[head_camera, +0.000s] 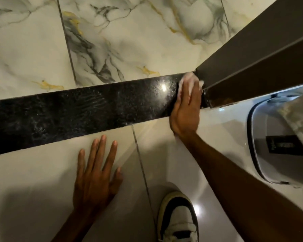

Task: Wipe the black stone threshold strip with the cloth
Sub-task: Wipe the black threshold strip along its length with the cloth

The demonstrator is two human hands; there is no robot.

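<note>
The black stone threshold strip (80, 112) runs across the floor from lower left to upper right, speckled and streaked with wet smears. My right hand (186, 109) lies flat across its right end, pressing a white cloth (186, 79) against the stone; only the cloth's edges show past my fingertips, close to the dark door frame. My left hand (96, 172) rests flat with fingers spread on the pale floor tile just below the strip, holding nothing.
A dark brown door frame (252, 55) rises at the upper right, touching the strip's end. A white and grey appliance (273, 147) stands at the right. My white-and-black shoe (177, 219) is at the bottom. Marbled tiles (112, 41) lie beyond the strip.
</note>
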